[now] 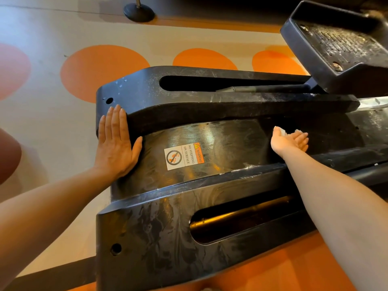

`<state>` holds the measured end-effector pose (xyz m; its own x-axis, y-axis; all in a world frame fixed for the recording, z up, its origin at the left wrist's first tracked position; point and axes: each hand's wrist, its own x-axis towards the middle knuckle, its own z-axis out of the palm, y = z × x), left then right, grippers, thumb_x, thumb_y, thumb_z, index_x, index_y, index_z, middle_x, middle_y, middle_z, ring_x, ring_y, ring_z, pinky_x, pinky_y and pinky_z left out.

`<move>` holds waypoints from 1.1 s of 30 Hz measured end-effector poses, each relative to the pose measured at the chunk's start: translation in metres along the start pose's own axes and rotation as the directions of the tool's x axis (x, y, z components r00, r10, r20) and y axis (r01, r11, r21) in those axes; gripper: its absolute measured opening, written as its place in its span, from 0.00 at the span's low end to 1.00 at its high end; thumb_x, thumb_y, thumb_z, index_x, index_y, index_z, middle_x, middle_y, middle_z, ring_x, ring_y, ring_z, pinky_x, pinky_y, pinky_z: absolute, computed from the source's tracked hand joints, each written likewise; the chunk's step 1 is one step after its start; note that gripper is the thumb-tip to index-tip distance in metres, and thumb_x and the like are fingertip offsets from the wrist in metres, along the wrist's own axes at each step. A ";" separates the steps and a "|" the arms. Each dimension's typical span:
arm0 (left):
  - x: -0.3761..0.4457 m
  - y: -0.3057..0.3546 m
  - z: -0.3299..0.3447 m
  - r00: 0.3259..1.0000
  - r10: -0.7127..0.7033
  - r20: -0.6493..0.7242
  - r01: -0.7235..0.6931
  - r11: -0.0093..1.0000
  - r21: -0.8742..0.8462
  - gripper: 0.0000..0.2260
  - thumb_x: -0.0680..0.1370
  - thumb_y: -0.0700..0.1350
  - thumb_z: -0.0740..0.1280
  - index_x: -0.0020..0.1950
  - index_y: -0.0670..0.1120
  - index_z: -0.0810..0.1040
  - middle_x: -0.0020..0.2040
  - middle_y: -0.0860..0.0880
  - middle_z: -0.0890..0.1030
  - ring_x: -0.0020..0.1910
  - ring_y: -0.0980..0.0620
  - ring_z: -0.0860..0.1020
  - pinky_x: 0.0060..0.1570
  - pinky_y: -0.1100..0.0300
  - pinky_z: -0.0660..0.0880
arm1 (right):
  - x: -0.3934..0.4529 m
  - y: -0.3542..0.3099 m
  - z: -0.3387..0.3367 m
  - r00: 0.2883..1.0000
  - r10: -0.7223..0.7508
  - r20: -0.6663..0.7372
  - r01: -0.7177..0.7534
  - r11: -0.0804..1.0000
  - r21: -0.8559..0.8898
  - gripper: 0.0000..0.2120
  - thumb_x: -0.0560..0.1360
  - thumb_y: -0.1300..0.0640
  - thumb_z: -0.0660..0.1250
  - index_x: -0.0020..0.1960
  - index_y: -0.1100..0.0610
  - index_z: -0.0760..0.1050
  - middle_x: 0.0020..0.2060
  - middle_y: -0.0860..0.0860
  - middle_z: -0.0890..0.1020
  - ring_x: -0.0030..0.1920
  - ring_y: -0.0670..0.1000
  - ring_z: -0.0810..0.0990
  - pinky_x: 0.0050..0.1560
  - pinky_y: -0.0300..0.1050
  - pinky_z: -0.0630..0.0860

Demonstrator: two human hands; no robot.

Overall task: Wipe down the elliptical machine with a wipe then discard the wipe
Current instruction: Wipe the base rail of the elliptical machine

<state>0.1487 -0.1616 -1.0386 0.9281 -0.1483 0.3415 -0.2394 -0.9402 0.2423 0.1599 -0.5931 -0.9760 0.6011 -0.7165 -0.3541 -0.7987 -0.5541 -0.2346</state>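
The rear base of the elliptical machine (210, 206) is a broad black moulded-plastic housing, glossy in the middle and scuffed and streaked with smeary swirls along its raised side rails. Each rail has a long rounded slot; inside the nearer slot a brass-toned metal tube (241, 215) catches the light. At the centre of the housing, on its smooth curved middle panel, sits a small rectangular warning sticker (183, 156), white and orange, reading "No stepping on surface" beside a crossed-out footprint. Left of the sticker, the left hand (116, 143) lies flat on the housing's end, fingers straight and together, thumb spread, holding nothing. Right of the sticker, the right hand (290, 140) reaches along the middle panel, its fingers loosely curled over a crumpled white wipe (283, 132), of which only small bits show past the fingers; the wipe lies between hand and plastic. Beyond the sticker and to the right, a ribbed black foot pedal (336, 47) with a raised lip stands tilted above the far rail. The floor (42, 97) around the housing is smooth and pale with large orange circles, and a round black stand base (139, 12) rests on it far beyond the sticker.
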 end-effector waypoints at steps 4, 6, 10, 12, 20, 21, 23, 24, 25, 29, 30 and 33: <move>0.000 0.001 0.000 1.000 -0.001 -0.006 0.001 1.000 -0.004 0.35 0.81 0.57 0.52 0.79 0.37 0.48 0.79 0.36 0.52 0.79 0.38 0.49 0.78 0.47 0.42 | 0.000 -0.008 -0.002 0.995 0.097 -0.017 -0.096 0.993 0.069 0.39 0.82 0.37 0.47 0.79 0.63 0.37 0.78 0.58 0.39 0.78 0.56 0.38 0.76 0.52 0.37; -0.001 0.001 0.000 1.000 -0.003 -0.004 0.003 1.000 0.001 0.35 0.81 0.57 0.52 0.79 0.37 0.48 0.79 0.36 0.52 0.79 0.38 0.48 0.78 0.48 0.41 | 0.004 -0.006 -0.003 0.995 0.096 -0.023 -0.095 0.994 0.047 0.38 0.82 0.37 0.46 0.79 0.62 0.38 0.78 0.58 0.39 0.78 0.56 0.39 0.76 0.52 0.37; 0.000 0.001 0.001 1.000 -0.008 -0.011 0.007 1.000 -0.007 0.34 0.81 0.57 0.52 0.79 0.37 0.48 0.79 0.37 0.51 0.79 0.39 0.48 0.78 0.49 0.40 | 0.013 0.005 -0.004 1.000 -0.027 -0.011 0.027 0.999 -0.042 0.36 0.82 0.38 0.43 0.79 0.60 0.39 0.79 0.56 0.40 0.78 0.55 0.38 0.76 0.51 0.37; 0.000 0.001 0.001 1.000 -0.007 -0.009 0.007 1.000 -0.002 0.35 0.81 0.57 0.51 0.79 0.37 0.48 0.80 0.37 0.51 0.79 0.39 0.48 0.78 0.49 0.39 | 0.016 0.008 -0.005 0.997 -0.081 0.002 0.081 0.994 -0.073 0.35 0.82 0.38 0.43 0.79 0.59 0.39 0.79 0.56 0.40 0.78 0.54 0.37 0.76 0.51 0.36; 0.000 0.001 0.002 1.000 -0.011 -0.006 0.011 1.000 0.001 0.35 0.81 0.58 0.51 0.79 0.37 0.48 0.80 0.37 0.50 0.79 0.39 0.47 0.78 0.49 0.40 | 0.020 0.005 -0.006 0.963 -0.261 0.065 0.267 0.953 -0.141 0.35 0.82 0.39 0.44 0.79 0.60 0.39 0.79 0.55 0.40 0.78 0.53 0.37 0.76 0.50 0.36; 0.000 0.001 0.002 1.000 -0.008 -0.008 0.008 1.000 0.002 0.35 0.81 0.58 0.51 0.79 0.37 0.48 0.80 0.37 0.51 0.79 0.39 0.48 0.78 0.49 0.40 | 0.019 0.003 -0.006 0.956 -0.284 0.072 0.292 0.944 -0.153 0.35 0.82 0.39 0.44 0.79 0.60 0.39 0.79 0.55 0.40 0.78 0.53 0.37 0.76 0.51 0.36; 0.001 0.000 0.002 1.000 -0.005 -0.011 0.005 1.000 0.002 0.35 0.81 0.58 0.52 0.79 0.36 0.49 0.79 0.37 0.51 0.79 0.38 0.49 0.78 0.48 0.41 | 0.016 -0.001 -0.004 0.945 -0.317 0.084 0.328 0.928 -0.179 0.35 0.82 0.39 0.44 0.79 0.60 0.39 0.79 0.56 0.40 0.78 0.54 0.38 0.77 0.51 0.37; 0.001 0.000 0.002 1.000 -0.006 -0.012 0.006 1.000 0.002 0.35 0.81 0.58 0.52 0.79 0.36 0.49 0.79 0.36 0.52 0.79 0.38 0.49 0.78 0.48 0.41 | 0.015 -0.004 -0.003 0.938 -0.333 0.093 0.345 0.920 -0.187 0.35 0.82 0.39 0.44 0.79 0.60 0.39 0.79 0.56 0.40 0.78 0.54 0.38 0.77 0.51 0.37; 0.001 0.000 0.002 1.000 -0.007 -0.013 0.007 1.000 0.002 0.35 0.81 0.58 0.52 0.79 0.36 0.49 0.79 0.36 0.52 0.79 0.38 0.49 0.78 0.48 0.41 | 0.014 -0.006 -0.002 0.931 -0.349 0.104 0.363 0.912 -0.189 0.35 0.82 0.39 0.44 0.79 0.60 0.38 0.79 0.55 0.40 0.78 0.54 0.38 0.77 0.51 0.37; 0.001 0.000 0.001 1.000 -0.007 -0.006 0.007 1.000 0.005 0.35 0.81 0.58 0.52 0.79 0.37 0.49 0.79 0.36 0.52 0.79 0.38 0.49 0.78 0.49 0.40 | 0.006 -0.012 0.000 0.918 -0.376 0.127 0.395 0.897 -0.198 0.36 0.82 0.39 0.44 0.79 0.61 0.37 0.79 0.55 0.38 0.78 0.53 0.37 0.77 0.50 0.36; 0.001 0.000 0.001 1.000 -0.007 -0.006 0.007 1.000 0.003 0.35 0.80 0.58 0.52 0.79 0.37 0.49 0.79 0.36 0.51 0.79 0.38 0.49 0.78 0.49 0.40 | 0.002 -0.013 0.002 0.916 -0.378 0.132 0.399 0.894 -0.204 0.37 0.82 0.38 0.44 0.79 0.61 0.37 0.79 0.56 0.38 0.78 0.53 0.36 0.77 0.51 0.36; 0.001 0.001 0.000 1.000 -0.006 -0.008 0.006 1.000 -0.003 0.35 0.80 0.58 0.52 0.79 0.36 0.49 0.79 0.36 0.52 0.79 0.38 0.49 0.78 0.50 0.39 | -0.013 -0.021 0.010 0.899 -0.412 0.147 0.436 0.876 -0.206 0.38 0.82 0.37 0.44 0.79 0.62 0.37 0.78 0.57 0.38 0.78 0.54 0.36 0.77 0.51 0.36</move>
<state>0.1494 -0.1628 -1.0384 0.9273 -0.1400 0.3472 -0.2345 -0.9402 0.2472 0.1680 -0.5679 -0.9754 0.8657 -0.3534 -0.3545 -0.4323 -0.8849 -0.1734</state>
